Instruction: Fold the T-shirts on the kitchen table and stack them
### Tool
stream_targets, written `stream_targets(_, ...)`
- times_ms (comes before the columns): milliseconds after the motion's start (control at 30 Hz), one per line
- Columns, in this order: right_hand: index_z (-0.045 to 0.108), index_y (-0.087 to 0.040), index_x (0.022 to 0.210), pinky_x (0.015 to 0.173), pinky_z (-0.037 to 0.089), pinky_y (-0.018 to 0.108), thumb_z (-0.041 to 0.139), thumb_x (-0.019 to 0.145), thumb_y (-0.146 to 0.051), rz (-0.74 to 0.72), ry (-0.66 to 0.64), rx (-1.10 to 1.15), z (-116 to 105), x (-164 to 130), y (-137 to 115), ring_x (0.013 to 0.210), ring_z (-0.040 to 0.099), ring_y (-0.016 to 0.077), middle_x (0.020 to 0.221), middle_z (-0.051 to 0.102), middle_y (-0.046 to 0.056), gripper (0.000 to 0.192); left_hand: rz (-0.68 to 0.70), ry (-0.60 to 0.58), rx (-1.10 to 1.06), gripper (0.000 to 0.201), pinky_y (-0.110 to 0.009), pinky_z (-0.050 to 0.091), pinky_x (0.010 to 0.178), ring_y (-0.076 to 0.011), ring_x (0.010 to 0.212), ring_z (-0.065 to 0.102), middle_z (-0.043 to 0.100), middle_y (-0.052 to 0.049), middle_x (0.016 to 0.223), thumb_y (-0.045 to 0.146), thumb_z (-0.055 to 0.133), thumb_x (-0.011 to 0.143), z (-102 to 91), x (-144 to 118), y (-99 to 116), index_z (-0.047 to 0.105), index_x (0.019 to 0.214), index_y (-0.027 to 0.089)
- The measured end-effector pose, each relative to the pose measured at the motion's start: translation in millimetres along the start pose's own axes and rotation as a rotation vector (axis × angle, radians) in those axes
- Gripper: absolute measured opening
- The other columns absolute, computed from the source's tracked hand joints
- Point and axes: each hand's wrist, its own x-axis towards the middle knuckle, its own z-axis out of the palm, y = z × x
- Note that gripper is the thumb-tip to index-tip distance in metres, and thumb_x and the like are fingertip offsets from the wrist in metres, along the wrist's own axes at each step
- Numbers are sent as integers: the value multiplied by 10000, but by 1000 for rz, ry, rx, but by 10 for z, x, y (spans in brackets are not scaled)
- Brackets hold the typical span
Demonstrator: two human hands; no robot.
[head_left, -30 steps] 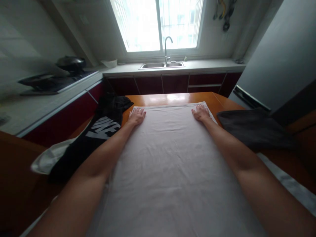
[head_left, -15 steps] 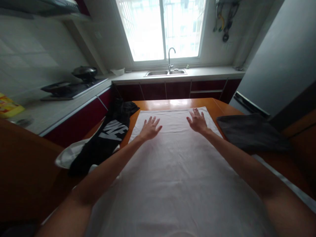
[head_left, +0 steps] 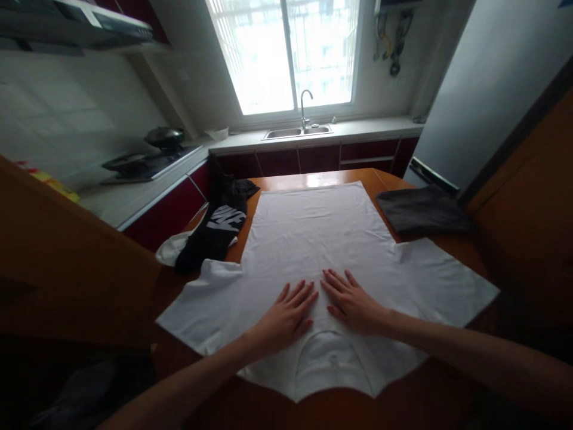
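I've got both hands flat & open on the white T-shirt (head_left: 313,239), gripping nothing: left hand (head_left: 286,313) & right hand (head_left: 351,301) side by side, fingertips nearly touching, just beyond the collar. Shirt lies spread on the wooden table (head_left: 313,178), sleeves out left/right, body looks smooth. No fold made yet, I'd say. Black garment (head_left: 219,230) far left, grey cloth (head_left: 421,209) far right, both unfolded-looking.
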Motion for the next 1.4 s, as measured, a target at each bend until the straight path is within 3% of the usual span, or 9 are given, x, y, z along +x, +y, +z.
stream_targets(267,363,-194,1557,1214,193,601,403,1028,-335,3,47,-23,60,-502,-274,1536,194,276,1647,252,131,550,-11,68,-12,577,-574,153,1236,-277,1546,158,244,-76,1660,431,419,1043,102,-262,234,279,1588,302)
stream_targets(400,392,-201,1542,1211,209,596,418,1025,-316,14,113,-22,19,-599,-338,1533,205,273,1645,260,130,531,7,68,-14,611,-577,170,1230,-287,1549,137,217,-80,1668,403,477,1023,16,-351,363,271,1591,308)
stream_targets(500,408,-240,1536,1214,209,591,455,1013,-298,-10,163,12,-22,-732,-416,1537,193,270,1645,267,112,528,95,56,-41,614,-546,161,1243,-273,1551,124,200,-39,1674,349,523,1007,-64,-473,525,297,1577,358)
stream_targets(600,440,-281,1516,1220,215,575,489,1001,-283,-65,128,67,-21,-954,-519,1534,203,264,1640,289,82,517,173,12,-66,631,-532,137,1254,-263,1548,129,216,-5,1668,317,571,983,-59,-644,673,326,1560,393)
stream_targets(800,505,-280,1477,1228,211,553,548,983,-305,-101,15,132,10,-1280,-637,1521,244,264,1621,339,79,496,146,5,-81,631,-551,168,1247,-281,1546,133,180,-24,1674,343,639,948,10,-823,767,398,1530,375)
stream_targets(1000,530,-301,1459,1221,223,566,591,970,-354,-120,45,175,-18,-1292,-634,1499,302,279,1588,395,89,496,164,38,-102,489,-541,199,1247,-275,1534,205,282,-23,1647,369,620,961,-17,-805,822,535,1442,364)
stream_targets(1200,640,-325,1347,1223,235,578,563,986,-365,-119,17,171,-46,-1293,-638,1508,280,286,1576,425,42,371,115,63,-155,342,-523,211,1252,-252,1513,282,391,-23,1600,367,556,998,-5,-845,817,649,1324,323)
stream_targets(1300,637,-315,1350,1221,284,537,521,1007,-364,-83,55,187,-72,-1207,-629,1498,310,266,1572,432,35,365,92,77,-189,373,-498,233,1252,-237,1494,330,429,-30,1578,382,526,1013,0,-860,777,614,1368,311)
stream_targets(1400,629,-297,1357,1198,342,521,488,1020,-345,-50,144,197,-120,-986,-571,1469,373,260,1538,481,53,368,-26,196,-189,389,-483,260,1247,-222,1481,359,473,-38,1550,357,464,1038,4,-848,645,580,1405,299)
